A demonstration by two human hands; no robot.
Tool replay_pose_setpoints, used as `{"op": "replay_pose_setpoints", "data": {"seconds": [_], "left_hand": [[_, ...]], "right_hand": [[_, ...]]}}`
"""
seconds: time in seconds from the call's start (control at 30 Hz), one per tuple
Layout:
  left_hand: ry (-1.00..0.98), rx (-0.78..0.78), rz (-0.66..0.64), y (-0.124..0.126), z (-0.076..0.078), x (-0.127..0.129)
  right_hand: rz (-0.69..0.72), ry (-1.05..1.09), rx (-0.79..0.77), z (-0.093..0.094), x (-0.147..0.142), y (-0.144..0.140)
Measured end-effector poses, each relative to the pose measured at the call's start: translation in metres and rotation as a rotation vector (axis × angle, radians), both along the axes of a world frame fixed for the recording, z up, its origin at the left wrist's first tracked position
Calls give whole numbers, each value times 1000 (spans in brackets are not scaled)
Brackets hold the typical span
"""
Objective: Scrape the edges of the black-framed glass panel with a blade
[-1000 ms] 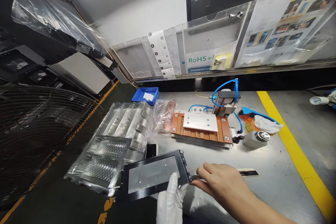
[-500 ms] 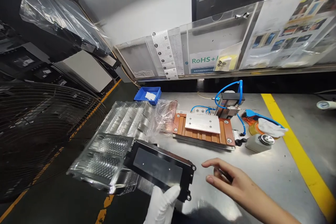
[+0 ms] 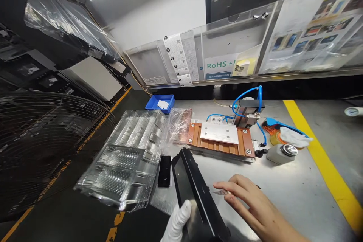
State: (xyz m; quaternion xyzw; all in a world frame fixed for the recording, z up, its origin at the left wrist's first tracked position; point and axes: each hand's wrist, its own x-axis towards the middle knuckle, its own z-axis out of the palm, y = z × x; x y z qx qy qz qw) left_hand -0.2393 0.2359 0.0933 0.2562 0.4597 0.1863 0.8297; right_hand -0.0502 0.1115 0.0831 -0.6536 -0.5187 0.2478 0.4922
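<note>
My left hand (image 3: pixel 178 222), in a white glove, grips the near end of a black rectangular frame panel (image 3: pixel 195 191) and holds it tilted up on its long edge, so its narrow side faces me. My bare right hand (image 3: pixel 249 206) lies just right of the panel with fingers stretched out flat over the metal bench. Its fingertips rest on a small clear film scrap (image 3: pixel 222 193) close to the panel's side. Whether the fingers pinch that scrap is unclear.
A copper fixture with a silver plate (image 3: pixel 218 138) and blue air tubes (image 3: pixel 246 94) sits behind. Clear blister trays (image 3: pixel 133 151) and a black phone (image 3: pixel 164 166) lie left. A grey dispenser (image 3: pixel 279 153), white cloth (image 3: pixel 295 136), blue bin (image 3: pixel 159 103) and yellow line (image 3: pixel 317 151) are around.
The left hand has turned the black panel from lying flat to standing on its edge. The right hand let go of a thin dark tool and moved in beside the panel.
</note>
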Motion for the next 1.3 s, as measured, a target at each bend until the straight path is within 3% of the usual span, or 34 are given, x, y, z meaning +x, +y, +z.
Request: {"op": "replay_pose_setpoints", "data": {"seconds": [0.13,0.33,0.53,0.77,0.87,1.0,1.2,1.3], "left_hand": [[11,-14,-56,1,-3,0],[12,-7,-100,2,-2,3],[21,24,-120,1,-1,3],[73,81,-146,-1,1,4],[94,118,-149,-1,3,9],[97,163,-138,-1,10,20],[5,145,-174,-5,17,28],[2,165,-90,-6,17,28]], "right_hand": [[-30,-142,53,5,-1,3],[-5,-136,32,1,-3,2],[18,-7,-14,-7,-4,4],[-146,335,-73,-21,-2,6],[-68,526,-203,-17,-3,5],[-17,557,-307,-11,-1,9],[167,743,-265,-19,-1,-2],[196,743,-219,-27,-7,-13]]}}
